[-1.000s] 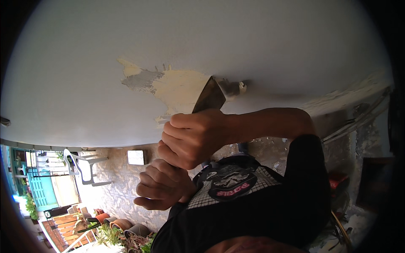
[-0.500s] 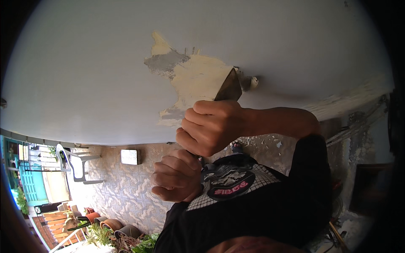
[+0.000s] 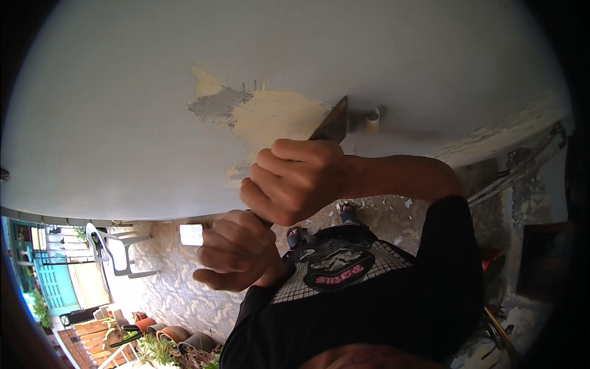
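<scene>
Up on the wall (image 3: 135, 141), from the head view, see a big cream patch (image 3: 276, 117) with no grey paint on top, plus a rough grey patch (image 3: 221, 104) at its left end. Seems only part way bare so far. Can see smooth paint all around, out toward the wall's left edge and down to its bottom edge, with most of the coat left on by the look of it. Just past the scraper (image 3: 335, 126), on the right, see one curl of loose paint (image 3: 373, 120), lifted but not off. Near the wall's right end, low down, more flaky cream.

Now to the grip: both hands wrapped around one scraper. Right hand (image 3: 298, 178) curled high up, close to the blade. Left hand (image 3: 236, 249) curled just below, seemingly around the low end. Fingers bent and pressed together on both. Can glimpse only a dark bit of handle (image 3: 260, 216) between the fists. Find the blade at the cream patch's right end, tilted, probably touching the wall. Cannot tell how hard the push.
</scene>
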The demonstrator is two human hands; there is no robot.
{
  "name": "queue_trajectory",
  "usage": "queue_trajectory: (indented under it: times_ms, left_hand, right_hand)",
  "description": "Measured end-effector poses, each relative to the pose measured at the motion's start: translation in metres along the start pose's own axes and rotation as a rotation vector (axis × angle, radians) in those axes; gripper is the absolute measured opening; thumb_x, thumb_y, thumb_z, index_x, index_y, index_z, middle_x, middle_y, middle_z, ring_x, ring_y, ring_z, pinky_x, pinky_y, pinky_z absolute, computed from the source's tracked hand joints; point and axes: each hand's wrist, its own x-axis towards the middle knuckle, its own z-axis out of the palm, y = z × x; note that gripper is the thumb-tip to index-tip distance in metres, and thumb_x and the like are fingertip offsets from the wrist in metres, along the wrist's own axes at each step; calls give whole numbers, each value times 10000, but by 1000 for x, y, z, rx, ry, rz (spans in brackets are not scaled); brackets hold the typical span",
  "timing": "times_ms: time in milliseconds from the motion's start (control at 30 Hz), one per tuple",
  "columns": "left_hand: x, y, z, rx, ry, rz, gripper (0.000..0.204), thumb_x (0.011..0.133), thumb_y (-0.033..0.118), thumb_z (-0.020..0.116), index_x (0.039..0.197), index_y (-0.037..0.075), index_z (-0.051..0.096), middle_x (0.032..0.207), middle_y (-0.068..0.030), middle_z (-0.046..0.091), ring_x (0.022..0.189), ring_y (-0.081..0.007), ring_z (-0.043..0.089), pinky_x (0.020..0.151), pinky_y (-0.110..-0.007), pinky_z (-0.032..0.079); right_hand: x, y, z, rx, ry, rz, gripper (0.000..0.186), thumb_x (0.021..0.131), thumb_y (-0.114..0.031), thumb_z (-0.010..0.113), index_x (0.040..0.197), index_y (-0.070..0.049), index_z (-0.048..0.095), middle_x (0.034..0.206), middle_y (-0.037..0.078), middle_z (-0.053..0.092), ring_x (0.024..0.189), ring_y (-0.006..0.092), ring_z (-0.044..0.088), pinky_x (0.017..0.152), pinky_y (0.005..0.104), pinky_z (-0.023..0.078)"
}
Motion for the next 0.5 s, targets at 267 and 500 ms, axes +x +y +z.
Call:
queue_trajectory:
  times_ms: [267, 500]
  left_hand:
    - [-9, -13, -4, -44, -93, -137, 599, 1129, 438, 273, 714, 67, 492, 655, -48, 475, 428, -163, 381, 452, -348, 401]
    - [-5, -12, 7, 46, -143, -46, 624, 1120, 475, 255, 687, 73, 454, 673, -49, 460, 432, -159, 377, 424, -324, 379]
  right_hand:
    - [-23, 5, -12, -55, -15, 31, 293, 628, -157, 685, 526, -129, 413, 472, -55, 371, 463, 101, 380, 503, 251, 295]
    - [-18, 10, -9, -23, 54, 44, 335, 748, -85, 632, 552, -132, 365, 506, -44, 325, 472, 97, 357, 502, 240, 258]
